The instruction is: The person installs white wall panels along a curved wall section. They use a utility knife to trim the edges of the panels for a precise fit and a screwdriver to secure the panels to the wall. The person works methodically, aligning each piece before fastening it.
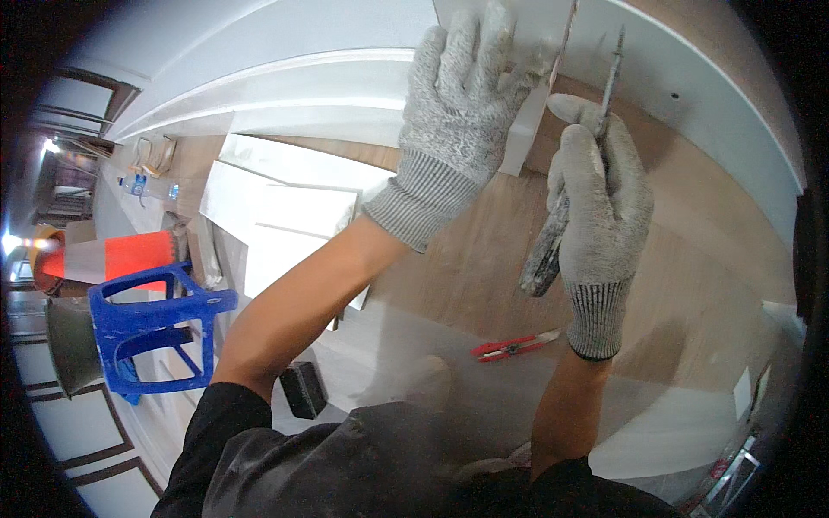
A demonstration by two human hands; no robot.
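My left hand (pixel 462 86), in a grey knit glove, presses against an upright white panel (pixel 540 22) with its fingers stretched out. A narrow gap with a rough edge runs down beside its thumb. In my gloved right hand (pixel 604 190) is a hand tool with a long, thin, pointed metal blade (pixel 614 73). Its worn dark handle (pixel 542 259) sticks out below my closed fingers. The blade points up and away, in front of the white panel to the right, which has a small dark hole (pixel 674 96). Whether the tip touches the panel I cannot tell.
White board pieces (pixel 298 207) lie on the wood-look floor at the left. A blue plastic stool (pixel 203 302), an orange-and-white cone (pixel 138 257) and a bucket (pixel 73 345) stand farther left. A slim red tool (pixel 515 345) lies below my hands, a black block (pixel 302 390) by my left elbow.
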